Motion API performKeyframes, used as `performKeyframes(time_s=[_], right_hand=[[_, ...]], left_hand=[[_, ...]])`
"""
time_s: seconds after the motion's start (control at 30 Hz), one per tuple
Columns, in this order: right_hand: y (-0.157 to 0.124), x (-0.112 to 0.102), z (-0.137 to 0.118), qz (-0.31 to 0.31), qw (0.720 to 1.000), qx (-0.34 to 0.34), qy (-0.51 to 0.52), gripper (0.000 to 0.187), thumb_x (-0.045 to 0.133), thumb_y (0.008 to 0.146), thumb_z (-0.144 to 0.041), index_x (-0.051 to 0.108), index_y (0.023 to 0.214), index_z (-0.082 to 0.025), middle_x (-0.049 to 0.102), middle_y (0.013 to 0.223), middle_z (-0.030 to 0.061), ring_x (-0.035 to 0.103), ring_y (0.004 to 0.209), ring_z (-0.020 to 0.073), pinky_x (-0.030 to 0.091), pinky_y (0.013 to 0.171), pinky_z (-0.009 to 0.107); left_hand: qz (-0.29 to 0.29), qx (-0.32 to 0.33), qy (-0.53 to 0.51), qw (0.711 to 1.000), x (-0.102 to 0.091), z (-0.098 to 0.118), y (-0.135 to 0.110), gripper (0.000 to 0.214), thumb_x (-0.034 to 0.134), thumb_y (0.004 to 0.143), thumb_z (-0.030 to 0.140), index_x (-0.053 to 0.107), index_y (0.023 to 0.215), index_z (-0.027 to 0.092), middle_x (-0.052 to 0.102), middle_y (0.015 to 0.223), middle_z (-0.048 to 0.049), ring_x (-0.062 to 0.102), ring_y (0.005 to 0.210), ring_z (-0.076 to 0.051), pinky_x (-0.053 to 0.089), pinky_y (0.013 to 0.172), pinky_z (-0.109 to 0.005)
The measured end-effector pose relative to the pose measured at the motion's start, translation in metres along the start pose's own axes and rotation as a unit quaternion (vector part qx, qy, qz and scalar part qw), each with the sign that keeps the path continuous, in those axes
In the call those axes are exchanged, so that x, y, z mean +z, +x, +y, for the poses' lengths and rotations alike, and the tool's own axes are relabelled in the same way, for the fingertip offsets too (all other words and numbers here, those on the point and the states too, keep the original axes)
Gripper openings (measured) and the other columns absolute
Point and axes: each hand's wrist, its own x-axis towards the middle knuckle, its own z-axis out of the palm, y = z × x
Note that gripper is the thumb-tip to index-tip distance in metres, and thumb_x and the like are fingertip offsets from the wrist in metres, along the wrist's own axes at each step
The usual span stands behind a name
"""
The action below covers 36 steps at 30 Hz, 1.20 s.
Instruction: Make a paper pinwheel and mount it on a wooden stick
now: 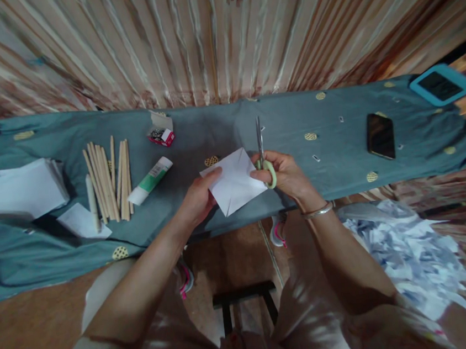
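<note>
teal cloth [340, 163], paper [236, 182] edge-held in left grip [199, 200]

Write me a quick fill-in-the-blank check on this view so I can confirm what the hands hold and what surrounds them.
1. The left hand grips a piece of creased white ____.
2. The right hand holds ____ with pale green handles.
3. A silver-coloured bangle is worn on the ____ wrist.
4. The screened device at the table's far right has a bright ____ frame.

Missing words: paper; scissors; right; blue.
</note>
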Motion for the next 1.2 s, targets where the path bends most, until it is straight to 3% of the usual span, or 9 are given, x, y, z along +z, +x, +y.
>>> performKeyframes(time_s=[0.17,0.27,0.37,0.5,0.7,0.87,1.07,1.2], right_hand=[[0.004,0.009,0.005,0.105,0.994,-0.033,0.022,0.039,0.083,0.054,-0.042,0.061,0.079,-0.022,0.057,0.063,-0.0072,0.046,0.055,0.009,0.039,0.053,0.024],[0.006,0.018,0.008,0.163,0.984,-0.049,0.046,0.037,0.081,0.055,-0.041,0.06,0.079,-0.023,0.057,0.064,-0.0071,0.047,0.057,0.0094,0.041,0.055,0.024],[0.008,0.024,0.01,0.187,0.978,-0.049,0.079,0.04,0.083,0.053,-0.041,0.059,0.08,-0.023,0.056,0.063,-0.0078,0.046,0.056,0.0089,0.043,0.057,0.024],[0.009,0.031,0.011,0.174,0.98,-0.043,0.084,0.042,0.083,0.055,-0.043,0.058,0.081,-0.023,0.058,0.066,-0.0072,0.05,0.059,0.0097,0.045,0.059,0.025],[0.009,0.041,0.015,0.163,0.981,-0.042,0.096,0.045,0.083,0.054,-0.046,0.055,0.081,-0.023,0.057,0.066,-0.008,0.051,0.059,0.0091,0.045,0.058,0.024],[0.006,0.043,0.013,0.143,0.985,-0.015,0.095,0.053,0.086,0.049,-0.051,0.056,0.083,-0.023,0.058,0.063,-0.0088,0.048,0.054,0.0077,0.042,0.053,0.023],[-0.006,0.039,0.006,0.035,0.998,0.006,0.049,0.048,0.081,0.062,-0.061,0.061,0.074,-0.02,0.062,0.062,-0.0026,0.053,0.055,0.0093,0.046,0.055,0.023],[-0.014,0.033,0.004,-0.054,0.998,0.03,0.003,0.051,0.075,0.067,-0.068,0.063,0.079,-0.019,0.067,0.069,0.0008,0.057,0.06,0.0108,0.048,0.057,0.024]], left_hand=[[-0.04,0.002,-0.09,0.995,0.009,0.011,-0.006,0.05,0.057,0.086,0.06,0.067,0.108,0.016,0.073,0.105,-0.0142,0.065,0.114,-0.036,0.055,0.092,-0.047],[-0.045,0.01,-0.107,0.993,0.011,0.007,-0.007,0.053,0.061,0.083,0.061,0.066,0.113,0.017,0.071,0.115,-0.0152,0.062,0.119,-0.037,0.051,0.099,-0.053],[-0.048,0.025,-0.105,0.993,0.012,-0.002,-0.005,0.05,0.074,0.075,0.051,0.067,0.111,0.016,0.071,0.118,-0.0152,0.061,0.121,-0.037,0.046,0.105,-0.055],[-0.031,0.028,-0.092,0.995,0.018,-0.011,-0.003,0.041,0.08,0.073,0.039,0.069,0.104,0.015,0.073,0.113,-0.0138,0.064,0.118,-0.034,0.045,0.107,-0.052],[0.045,0.036,-0.119,0.991,0.027,-0.01,-0.001,0.036,0.066,0.087,0.029,0.06,0.121,0.017,0.073,0.114,-0.0114,0.068,0.113,-0.028,0.049,0.104,-0.049],[0.068,0.055,-0.142,0.986,0.025,-0.006,0.002,0.031,0.061,0.091,0.026,0.06,0.119,0.015,0.072,0.118,-0.0124,0.068,0.112,-0.025,0.051,0.103,-0.042],[0.097,0.073,-0.142,0.983,0.017,0.007,0.008,0.022,0.05,0.095,0.025,0.063,0.108,0.013,0.075,0.1,-0.0101,0.072,0.098,-0.023,0.055,0.095,-0.039],[0.111,0.081,-0.127,0.982,0.011,0.018,0.01,0.027,0.043,0.097,0.026,0.064,0.109,0.014,0.075,0.09,-0.0082,0.073,0.092,-0.023,0.057,0.088,-0.04]])
